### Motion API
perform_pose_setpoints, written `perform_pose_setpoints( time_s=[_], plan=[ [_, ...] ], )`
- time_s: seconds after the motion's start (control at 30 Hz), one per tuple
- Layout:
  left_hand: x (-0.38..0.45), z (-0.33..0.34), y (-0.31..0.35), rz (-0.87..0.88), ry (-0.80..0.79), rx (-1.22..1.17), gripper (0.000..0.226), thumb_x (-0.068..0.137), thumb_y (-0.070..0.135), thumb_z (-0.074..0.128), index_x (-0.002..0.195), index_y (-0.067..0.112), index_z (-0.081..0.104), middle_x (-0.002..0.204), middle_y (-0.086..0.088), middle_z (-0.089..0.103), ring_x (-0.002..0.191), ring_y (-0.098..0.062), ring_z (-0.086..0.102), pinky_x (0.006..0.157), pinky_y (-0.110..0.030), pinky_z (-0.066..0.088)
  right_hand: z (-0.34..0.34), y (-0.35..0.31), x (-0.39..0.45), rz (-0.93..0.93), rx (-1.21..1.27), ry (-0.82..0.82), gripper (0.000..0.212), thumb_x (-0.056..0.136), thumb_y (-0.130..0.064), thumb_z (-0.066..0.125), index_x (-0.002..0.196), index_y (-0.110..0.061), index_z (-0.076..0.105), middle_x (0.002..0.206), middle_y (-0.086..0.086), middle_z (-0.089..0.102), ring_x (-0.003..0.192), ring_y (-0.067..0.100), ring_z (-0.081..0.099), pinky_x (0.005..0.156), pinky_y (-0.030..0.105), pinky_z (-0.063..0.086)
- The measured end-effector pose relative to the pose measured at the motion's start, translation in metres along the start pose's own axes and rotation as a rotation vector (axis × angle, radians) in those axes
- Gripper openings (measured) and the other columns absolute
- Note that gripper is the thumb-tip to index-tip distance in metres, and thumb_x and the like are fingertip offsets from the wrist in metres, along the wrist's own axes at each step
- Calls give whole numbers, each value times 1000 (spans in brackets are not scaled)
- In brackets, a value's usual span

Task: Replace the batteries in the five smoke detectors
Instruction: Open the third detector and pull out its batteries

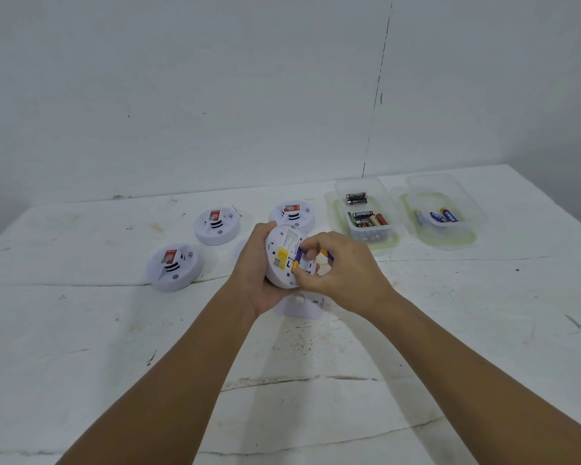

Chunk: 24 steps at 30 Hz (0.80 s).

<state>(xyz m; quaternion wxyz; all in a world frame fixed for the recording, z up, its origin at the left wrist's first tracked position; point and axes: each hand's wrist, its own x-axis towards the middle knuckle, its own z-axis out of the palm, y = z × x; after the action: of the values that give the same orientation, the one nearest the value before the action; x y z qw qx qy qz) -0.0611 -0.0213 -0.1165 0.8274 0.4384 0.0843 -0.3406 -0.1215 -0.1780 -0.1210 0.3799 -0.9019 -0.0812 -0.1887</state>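
My left hand grips a white smoke detector held above the table, its back side with a yellow label facing me. My right hand pinches a blue-and-yellow battery at the detector's battery bay. A white cover piece lies on the table just under my hands. Three other detectors lie face up: one at the front left, one behind it, one at the back centre. Part of another white round piece shows behind my left hand.
Two clear plastic tubs stand at the back right of the white table. The nearer tub holds several black-and-red batteries. The farther tub holds blue-and-yellow batteries. A wall rises behind the table.
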Motion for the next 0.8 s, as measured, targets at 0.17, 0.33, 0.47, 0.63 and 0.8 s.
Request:
perform_pose_setpoints(
  time_s=[0.17, 0.33, 0.47, 0.63, 0.8],
  plan=[
    [1, 3, 0, 10, 26, 31, 43, 97, 48, 52, 120, 17, 70, 101, -12, 71, 93, -29, 65, 73, -40, 58, 4, 3, -3, -15, -25, 39, 36, 76, -28, 87, 109, -19, 76, 93, -10, 71, 82, -11, 55, 71, 4, 38],
    [-1, -1, 4, -26, 33, 96, 39, 97, 47, 51, 113, 18, 71, 104, -11, 70, 96, -30, 65, 74, -39, 58, 5, -1, -1, 10, -15, 10, 29, 74, -26, 86, 99, -18, 74, 88, -11, 71, 77, -9, 55, 66, 8, 40],
    [-1, 1, 9, -33, 37, 114, 41, 96, 48, 51, 113, 17, 72, 104, -11, 69, 99, -29, 61, 70, -38, 57, 7, 0, -1, 18, 14, 35, 26, 74, -24, 85, 95, -15, 71, 85, -8, 70, 73, -2, 55, 61, 10, 38],
    [0, 1, 10, -11, 65, 114, 47, 96, 49, 53, 124, 16, 71, 107, -13, 70, 98, -29, 63, 72, -40, 58, 8, 0, -1, 33, 41, 8, 27, 76, -20, 86, 99, -14, 73, 86, -7, 70, 72, -4, 55, 61, 10, 39],
    [1, 2, 6, 42, 66, 40, 50, 98, 50, 51, 129, 15, 70, 107, -14, 73, 96, -31, 68, 78, -41, 58, 7, -2, 1, 226, 282, -12, 26, 84, -26, 82, 107, -25, 70, 86, -10, 72, 63, 0, 56, 62, 12, 42]
  ],
)
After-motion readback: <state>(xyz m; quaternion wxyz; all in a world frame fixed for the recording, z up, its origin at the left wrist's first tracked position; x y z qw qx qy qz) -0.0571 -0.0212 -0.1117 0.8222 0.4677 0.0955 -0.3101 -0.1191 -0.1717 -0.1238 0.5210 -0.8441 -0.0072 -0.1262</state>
